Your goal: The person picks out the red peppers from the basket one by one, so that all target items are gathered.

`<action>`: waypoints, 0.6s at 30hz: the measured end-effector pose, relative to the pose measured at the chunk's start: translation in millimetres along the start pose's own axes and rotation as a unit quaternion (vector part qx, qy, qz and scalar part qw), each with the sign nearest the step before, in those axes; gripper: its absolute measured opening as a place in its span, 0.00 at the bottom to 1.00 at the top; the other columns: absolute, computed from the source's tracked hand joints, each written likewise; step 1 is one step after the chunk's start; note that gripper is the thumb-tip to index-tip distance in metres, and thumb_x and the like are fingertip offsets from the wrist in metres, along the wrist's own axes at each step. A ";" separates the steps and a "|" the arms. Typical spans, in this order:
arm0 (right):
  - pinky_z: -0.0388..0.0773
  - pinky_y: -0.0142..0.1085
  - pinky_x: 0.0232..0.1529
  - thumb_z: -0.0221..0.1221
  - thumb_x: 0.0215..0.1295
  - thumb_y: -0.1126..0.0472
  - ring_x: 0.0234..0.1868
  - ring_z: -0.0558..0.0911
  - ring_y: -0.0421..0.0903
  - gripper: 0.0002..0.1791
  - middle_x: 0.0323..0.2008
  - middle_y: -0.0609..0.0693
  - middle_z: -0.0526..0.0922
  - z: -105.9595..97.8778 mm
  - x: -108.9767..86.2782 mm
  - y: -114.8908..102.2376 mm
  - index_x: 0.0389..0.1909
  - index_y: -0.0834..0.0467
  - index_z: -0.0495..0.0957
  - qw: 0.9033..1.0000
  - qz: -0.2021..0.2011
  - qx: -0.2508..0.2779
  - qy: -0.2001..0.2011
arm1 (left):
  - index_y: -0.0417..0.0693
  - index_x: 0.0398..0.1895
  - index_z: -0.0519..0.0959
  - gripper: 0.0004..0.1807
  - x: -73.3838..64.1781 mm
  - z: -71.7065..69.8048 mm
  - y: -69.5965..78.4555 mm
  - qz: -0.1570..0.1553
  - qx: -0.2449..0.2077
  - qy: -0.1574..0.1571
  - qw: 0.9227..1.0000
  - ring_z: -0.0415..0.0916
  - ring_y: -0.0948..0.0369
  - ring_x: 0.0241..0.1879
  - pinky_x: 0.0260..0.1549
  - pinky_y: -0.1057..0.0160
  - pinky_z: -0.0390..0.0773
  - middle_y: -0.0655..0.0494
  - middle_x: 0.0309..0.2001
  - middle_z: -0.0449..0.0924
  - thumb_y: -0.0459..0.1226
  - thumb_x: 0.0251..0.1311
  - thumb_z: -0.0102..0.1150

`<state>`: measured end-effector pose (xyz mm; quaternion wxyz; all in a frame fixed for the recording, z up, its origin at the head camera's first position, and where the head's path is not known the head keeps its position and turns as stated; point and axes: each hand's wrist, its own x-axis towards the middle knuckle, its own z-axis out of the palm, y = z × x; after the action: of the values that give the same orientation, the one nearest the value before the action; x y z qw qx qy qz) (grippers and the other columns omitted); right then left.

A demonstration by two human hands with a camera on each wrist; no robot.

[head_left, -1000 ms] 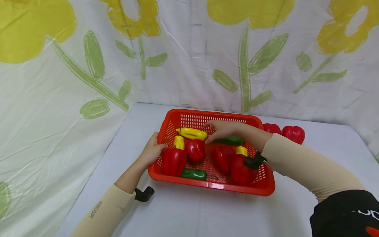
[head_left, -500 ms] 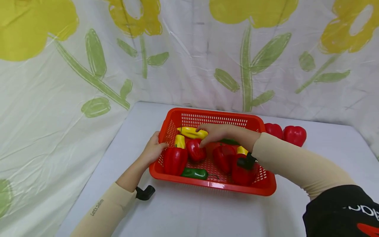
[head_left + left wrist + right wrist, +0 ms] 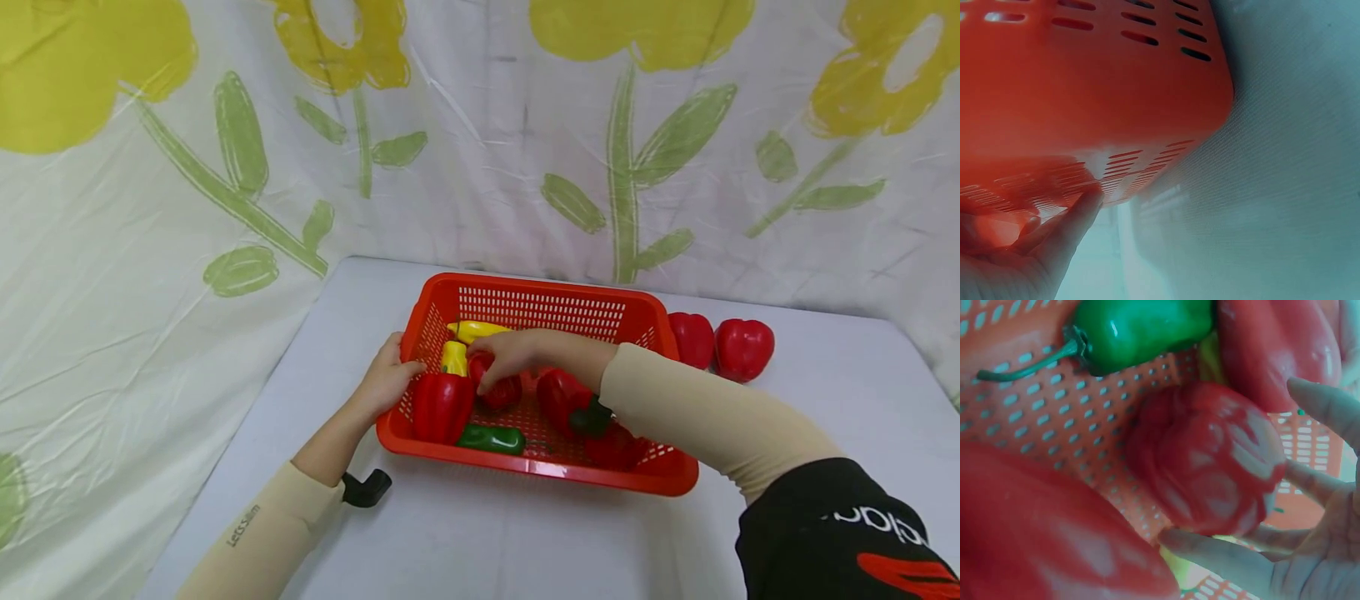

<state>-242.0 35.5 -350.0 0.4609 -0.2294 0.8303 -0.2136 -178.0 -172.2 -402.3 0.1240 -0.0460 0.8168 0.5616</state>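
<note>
A red plastic basket [image 3: 547, 469] with slotted walls stands on the table, holding several peppers. My left hand [image 3: 388, 377] grips its left rim, thumb over the inside; the left wrist view has a finger [image 3: 1072, 225] under the rim, against the outer wall. Inside the basket, my right hand [image 3: 517, 348] reaches over a small red bell pepper [image 3: 1210, 456], its fingers spread around the pepper's sides. Left of it lies a larger red pepper [image 3: 442, 408] beneath a yellow one [image 3: 453, 357]. A green pepper [image 3: 491, 439] lies along the front wall.
A long yellow pepper [image 3: 472, 331] lies near the back wall, partly behind the right hand. More red peppers [image 3: 555, 398] fill the basket's right half, partly under the forearm. Two red bell peppers [image 3: 744, 348] sit outside, right of the basket. A flowered cloth [image 3: 480, 167] hangs behind.
My right hand has moved left and toward me, from over the green pepper at the back to the small red bell pepper. The left hand keeps its hold on the rim.
</note>
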 end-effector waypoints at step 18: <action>0.73 0.47 0.54 0.67 0.51 0.55 0.59 0.63 0.52 0.37 0.58 0.57 0.63 12.7 26.2 0.3 0.63 0.48 0.62 0.996 0.009 -0.089 0.029 | 0.37 0.62 0.56 0.23 0.1 0.3 0.3 0.001 0.004 -0.004 1.000 0.73 0.50 0.50 0.44 0.54 0.81 0.39 0.57 0.67 0.31 0.63 0.43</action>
<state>-243.4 18.8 -373.8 0.4163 -0.2563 0.8609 -0.1410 -178.1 -171.8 -402.2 0.1267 -0.0428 0.8186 0.5586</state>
